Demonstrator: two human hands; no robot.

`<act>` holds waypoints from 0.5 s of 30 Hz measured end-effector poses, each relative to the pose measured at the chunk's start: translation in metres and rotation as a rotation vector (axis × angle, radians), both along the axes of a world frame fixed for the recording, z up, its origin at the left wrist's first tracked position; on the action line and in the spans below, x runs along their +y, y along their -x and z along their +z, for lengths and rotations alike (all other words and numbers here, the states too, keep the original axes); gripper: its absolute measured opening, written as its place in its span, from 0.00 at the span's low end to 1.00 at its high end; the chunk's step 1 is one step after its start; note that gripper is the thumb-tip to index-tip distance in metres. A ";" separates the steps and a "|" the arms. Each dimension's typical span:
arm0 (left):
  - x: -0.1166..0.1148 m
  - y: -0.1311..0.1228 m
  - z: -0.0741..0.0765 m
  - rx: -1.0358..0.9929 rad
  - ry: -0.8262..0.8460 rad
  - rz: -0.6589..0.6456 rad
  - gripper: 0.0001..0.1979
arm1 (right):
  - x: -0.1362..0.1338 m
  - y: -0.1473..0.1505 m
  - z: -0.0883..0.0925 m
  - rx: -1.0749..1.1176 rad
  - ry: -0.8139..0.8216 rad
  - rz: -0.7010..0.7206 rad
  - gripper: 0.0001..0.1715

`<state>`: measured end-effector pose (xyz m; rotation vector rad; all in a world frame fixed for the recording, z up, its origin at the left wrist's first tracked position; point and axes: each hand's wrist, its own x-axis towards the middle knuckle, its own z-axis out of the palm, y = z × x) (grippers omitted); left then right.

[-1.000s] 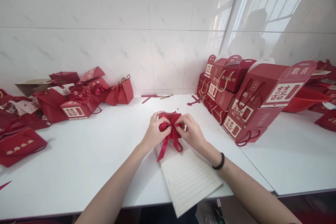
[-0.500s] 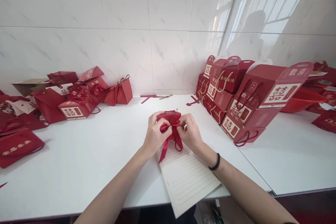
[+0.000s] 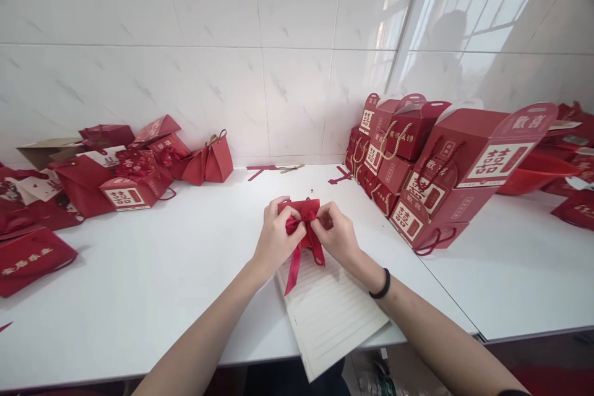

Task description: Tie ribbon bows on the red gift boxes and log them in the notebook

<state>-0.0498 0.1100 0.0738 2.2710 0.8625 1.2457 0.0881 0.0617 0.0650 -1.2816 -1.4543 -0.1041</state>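
A small red gift box (image 3: 312, 205) sits in front of me at the far end of a lined notebook (image 3: 336, 322). Red ribbon (image 3: 294, 269) is looped at the front of the box, its tails hanging down over the paper. My left hand (image 3: 277, 232) pinches the ribbon from the left side, fingers closed. On the right, my right hand (image 3: 336, 232) is closed in a pinch on the ribbon near its knot, with a black band on the wrist. Fingers cover much of the box and part of the bow.
Stacked red boxes with rope handles (image 3: 445, 179) stand to the right, with a red basin (image 3: 533, 170) behind them. Several red gift boxes and bags (image 3: 134, 182) crowd the left. Ribbon scraps (image 3: 260, 170) lie by the tiled wall (image 3: 297, 105).
The right hand has drawn in slightly toward the knot, and the ribbon tails hang a little differently. Both hands still pinch the ribbon. The view has shifted slightly.
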 end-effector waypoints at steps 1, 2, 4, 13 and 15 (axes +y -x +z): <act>0.000 0.000 0.000 0.005 0.018 -0.001 0.04 | 0.000 0.000 0.000 0.016 0.027 -0.017 0.06; 0.001 -0.001 0.000 0.004 0.033 0.000 0.03 | 0.001 0.000 -0.001 0.027 0.046 -0.033 0.05; 0.001 -0.001 0.000 0.001 0.050 -0.007 0.03 | 0.001 0.000 -0.001 0.034 0.064 -0.051 0.06; 0.001 0.000 0.000 -0.009 0.007 0.010 0.03 | 0.002 0.002 -0.001 -0.030 0.043 -0.063 0.08; 0.001 0.000 0.000 -0.006 0.009 0.019 0.03 | 0.003 0.001 -0.002 -0.065 0.037 -0.084 0.08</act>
